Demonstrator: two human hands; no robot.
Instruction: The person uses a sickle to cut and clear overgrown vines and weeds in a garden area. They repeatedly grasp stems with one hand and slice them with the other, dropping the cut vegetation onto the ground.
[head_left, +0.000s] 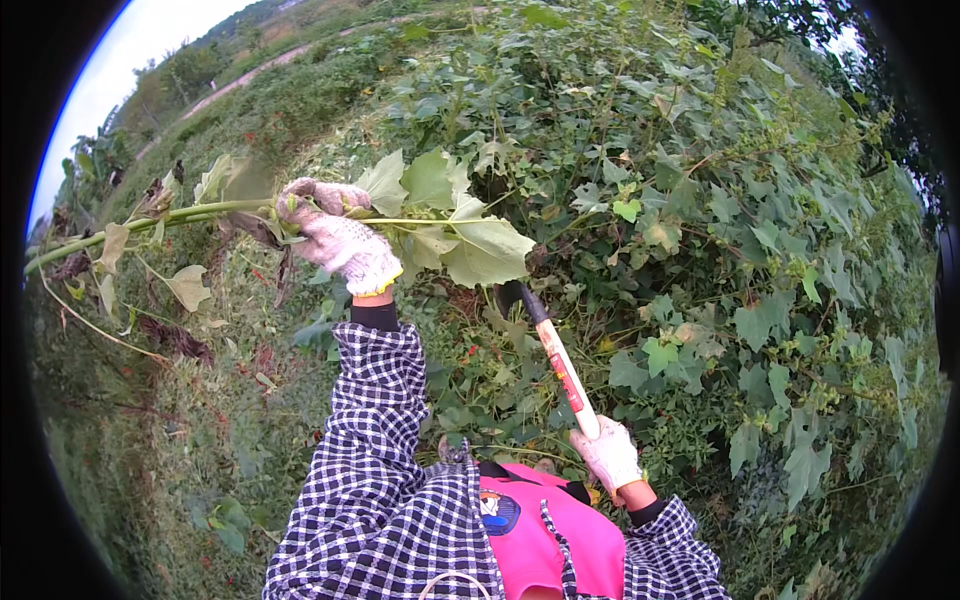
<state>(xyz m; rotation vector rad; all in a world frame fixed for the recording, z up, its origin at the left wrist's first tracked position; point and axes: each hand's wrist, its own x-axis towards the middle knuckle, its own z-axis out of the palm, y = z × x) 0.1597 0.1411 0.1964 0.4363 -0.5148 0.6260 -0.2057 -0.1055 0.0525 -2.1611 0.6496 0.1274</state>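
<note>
My left hand (337, 232), in a soiled white knit glove, grips long green plant stems (161, 219) held out level before me. Broad lobed leaves (480, 232) spread to the right of that fist, and withered brown leaves (180, 337) dangle from the stems on the left. Lower down, my right hand (611, 454), gloved too, is closed around the pale wooden handle (566, 375) of a short tool, which bears a red label. Its dark metal head (511, 296) points away from me, partly hidden by leaves, so its exact kind cannot be told.
A dense thicket of lobed-leaf plants (720, 225) rises ahead and to the right. Low bushes with small red fruits (270, 127) cover the ground at the left. A pale path (247, 79) runs along the far slope, and dark trees (900, 112) stand at the upper right.
</note>
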